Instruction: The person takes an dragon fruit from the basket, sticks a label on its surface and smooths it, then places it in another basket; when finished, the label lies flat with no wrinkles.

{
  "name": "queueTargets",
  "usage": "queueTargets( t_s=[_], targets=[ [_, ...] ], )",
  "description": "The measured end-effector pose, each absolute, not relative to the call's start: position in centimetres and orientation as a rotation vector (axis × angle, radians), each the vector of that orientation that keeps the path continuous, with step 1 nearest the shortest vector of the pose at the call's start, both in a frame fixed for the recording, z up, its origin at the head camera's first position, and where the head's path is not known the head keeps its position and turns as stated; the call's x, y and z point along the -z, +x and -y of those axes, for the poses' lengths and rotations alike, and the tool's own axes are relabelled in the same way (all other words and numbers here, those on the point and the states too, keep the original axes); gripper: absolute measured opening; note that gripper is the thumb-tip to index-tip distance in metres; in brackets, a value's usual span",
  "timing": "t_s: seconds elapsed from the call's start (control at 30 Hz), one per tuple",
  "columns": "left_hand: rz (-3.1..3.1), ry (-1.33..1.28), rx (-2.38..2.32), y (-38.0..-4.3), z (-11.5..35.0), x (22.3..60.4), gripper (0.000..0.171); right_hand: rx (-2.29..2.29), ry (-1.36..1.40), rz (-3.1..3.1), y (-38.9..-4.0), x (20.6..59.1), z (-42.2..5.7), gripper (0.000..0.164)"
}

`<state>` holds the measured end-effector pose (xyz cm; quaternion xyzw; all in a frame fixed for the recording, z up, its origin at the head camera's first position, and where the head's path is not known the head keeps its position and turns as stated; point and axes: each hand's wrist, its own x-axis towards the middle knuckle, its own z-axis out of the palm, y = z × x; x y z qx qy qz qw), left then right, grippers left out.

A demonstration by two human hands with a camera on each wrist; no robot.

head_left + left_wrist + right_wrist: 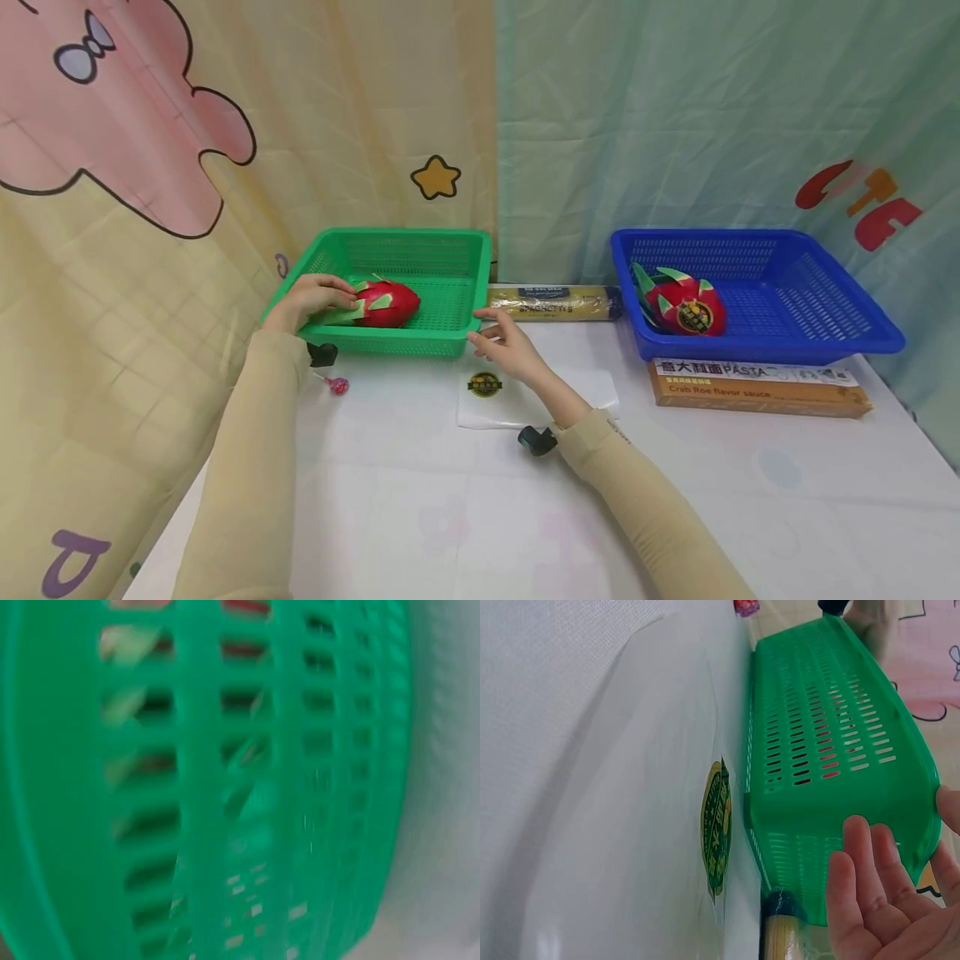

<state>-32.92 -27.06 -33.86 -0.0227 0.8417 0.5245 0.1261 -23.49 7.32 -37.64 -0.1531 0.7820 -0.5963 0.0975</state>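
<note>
A green plastic basket (420, 340) stands at the back left of the table, with a red dragon fruit (393, 307) lying in it. My left hand (307, 298) reaches over the basket's left side and holds the fruit at its green-leafed end. Only blurred red and pale patches of the fruit show through the slots in the left wrist view, where that hand is out of sight. At the basket's front right corner, my right hand (900, 900) touches the rim with thumb and index finger. Its other fingers are loosely extended beside the basket wall.
A spaghetti pack (553, 303) lies between the green basket and a blue basket (787, 343) holding another dragon fruit (686, 304). In front are a pasta box (761, 390), a white packet with a round label (483, 384) under my right forearm, and a lollipop (339, 386).
</note>
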Motion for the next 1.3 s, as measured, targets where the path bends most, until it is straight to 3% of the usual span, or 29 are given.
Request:
queueTargets(
  t_s=[0.13,0.3,0.47,0.73,0.9,1.07,1.23,1.3],
  targets=[
    [-2.391,-0.143,-1.751,-33.3,26.0,33.9,0.014,1.78,-0.446,-2.283,-24.7,39.4,-7.4,0.051],
    [-2.25,-0.203,-2.085,-33.5,24.5,32.9,0.023,1.732,-0.486,-2.312,-25.4,40.4,-7.4,0.051],
    [-2.084,-0.095,-2.322,-32.8,22.3,30.4,0.025,1.755,-0.52,-2.361,-25.0,39.6,-8.3,0.052],
    [-1.677,0.138,-2.412,-28.8,17.5,28.2,0.033,1.927,-0.534,-2.436,-23.0,36.3,-11.7,0.08],
    [-1.614,0.248,-2.344,-25.1,14.0,28.9,0.039,1.965,-0.726,-2.432,-19.4,33.7,-13.6,0.092],
    [-1.655,0.348,-2.265,-21.2,10.8,30.7,0.042,1.909,-0.751,-2.354,-17.0,34.9,-16.0,0.08],
    [-1.973,0.573,-2.072,-17.9,9.1,32.7,0.016,1.977,-0.715,-2.261,-14.4,37.2,-18.1,0.07],
    [-2.195,0.752,-1.921,-16.5,8.6,33.5,0.014,2.009,-0.709,-2.212,-13.3,38.3,-18.6,0.066]
  ],
)
